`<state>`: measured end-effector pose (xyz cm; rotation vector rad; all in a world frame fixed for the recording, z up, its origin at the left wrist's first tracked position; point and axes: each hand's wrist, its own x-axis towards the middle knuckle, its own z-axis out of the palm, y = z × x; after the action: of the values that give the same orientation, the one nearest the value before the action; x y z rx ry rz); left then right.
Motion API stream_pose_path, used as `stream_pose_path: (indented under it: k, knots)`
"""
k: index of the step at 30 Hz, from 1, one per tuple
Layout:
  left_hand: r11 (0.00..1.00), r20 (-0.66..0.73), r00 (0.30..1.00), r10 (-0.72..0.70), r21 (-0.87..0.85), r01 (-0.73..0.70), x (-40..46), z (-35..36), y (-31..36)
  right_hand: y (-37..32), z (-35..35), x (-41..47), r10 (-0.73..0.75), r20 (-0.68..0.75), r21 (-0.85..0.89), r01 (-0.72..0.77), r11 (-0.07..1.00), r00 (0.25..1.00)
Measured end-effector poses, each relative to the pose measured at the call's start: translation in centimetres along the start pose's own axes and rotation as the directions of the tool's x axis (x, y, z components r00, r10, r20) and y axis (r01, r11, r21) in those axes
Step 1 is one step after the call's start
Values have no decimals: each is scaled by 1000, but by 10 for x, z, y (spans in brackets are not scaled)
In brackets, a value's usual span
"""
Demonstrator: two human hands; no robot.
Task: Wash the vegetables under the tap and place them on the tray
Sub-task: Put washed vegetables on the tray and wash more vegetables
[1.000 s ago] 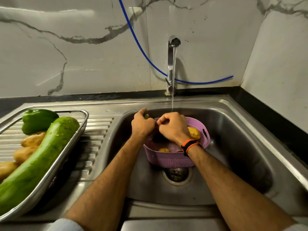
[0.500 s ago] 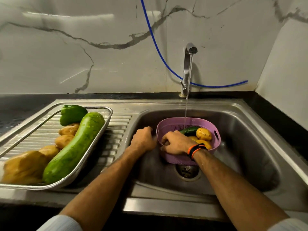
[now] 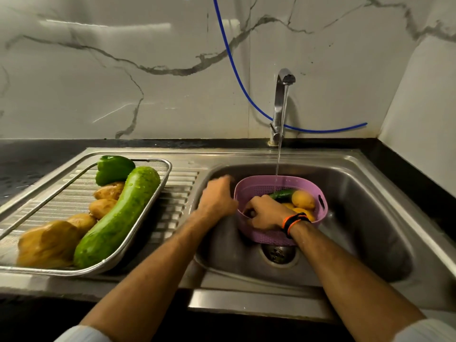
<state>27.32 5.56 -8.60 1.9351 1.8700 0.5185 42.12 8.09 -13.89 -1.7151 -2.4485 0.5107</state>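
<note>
A purple basket (image 3: 271,186) sits in the sink (image 3: 370,218) under the running tap (image 3: 283,80), and the water falls into it. Inside lie a small dark cucumber (image 3: 281,193) and yellow potatoes (image 3: 303,199). My right hand (image 3: 264,213) grips the basket's near-left rim, fingers curled over it. My left hand (image 3: 217,198) is blurred just left of the basket, back toward me, its fingers hidden. On the left, the metal tray (image 3: 153,160) holds a green capsicum (image 3: 113,169), a large green gourd (image 3: 118,218) and several wet potatoes (image 3: 101,207).
The tray rests on the ribbed steel drainboard (image 3: 177,193) beside the basin. A blue hose (image 3: 237,77) runs down the marble wall behind the tap. The drain (image 3: 278,253) lies below the basket. Black counter borders the sink at the left and right.
Both hands came down from under the water stream. The right hand took the basket's near-left rim, and the left hand moved to the basket's left side. The view shifted left.
</note>
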Motion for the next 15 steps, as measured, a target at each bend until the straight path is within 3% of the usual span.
stream_pose_path:
  k: [2,4,8,15]
  knots:
    - [995,116,992,-47,89,37,-5,15,-12,0,0,1,10,4,9,-10,1000,1000]
    - [996,114,993,-10,87,0,-5,12,-13,-1,-1,0,17,0,15,-17,1000,1000]
    - [999,-34,999,43,16,-42,-9,-25,-6,-7,-6,-3,29,-37,39,-28,999,999]
    - [996,-253,967,-31,-88,9,-25,-113,-32,-63,-37,1,-43,-236,227,98,969,971]
